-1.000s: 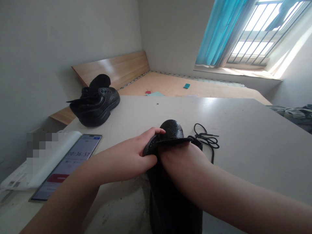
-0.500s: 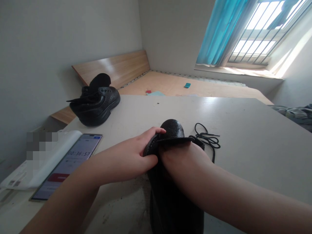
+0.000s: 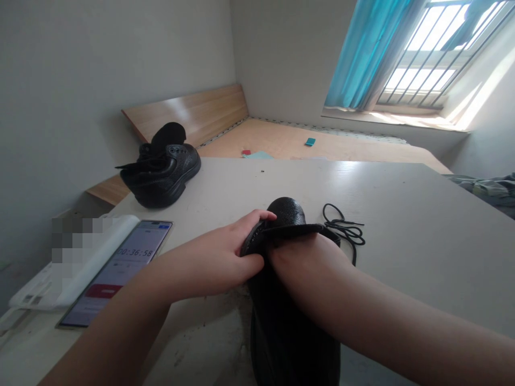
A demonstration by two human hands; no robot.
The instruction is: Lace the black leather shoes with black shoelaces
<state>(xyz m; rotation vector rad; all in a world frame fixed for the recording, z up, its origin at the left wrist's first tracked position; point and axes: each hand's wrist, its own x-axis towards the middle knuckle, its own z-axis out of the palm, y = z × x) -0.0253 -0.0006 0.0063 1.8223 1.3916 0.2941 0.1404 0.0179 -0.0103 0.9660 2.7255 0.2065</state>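
A black leather shoe (image 3: 286, 210) stands in front of me on the white table, its toe pointing away and its tongue raised. My left hand (image 3: 245, 241) grips the shoe's left side edge, thumb toward me and fingers over the far side. Into the shoe's opening goes my right hand (image 3: 295, 249); only the wrist shows below the tongue, and the fingers are hidden inside. A loose black shoelace (image 3: 341, 228) lies in loops just right of the shoe.
A second black shoe (image 3: 163, 171) rests at the table's far left. On the left, a phone (image 3: 120, 268) displaying a running timer leans by a white package (image 3: 86, 262). Beyond the white table (image 3: 382, 198) are a wooden bed board (image 3: 281, 136) and a barred window (image 3: 430, 59).
The view has shifted slightly, so everything sits a little further right. Both hands keep their places at the shoe; the phone's timer has advanced a second.
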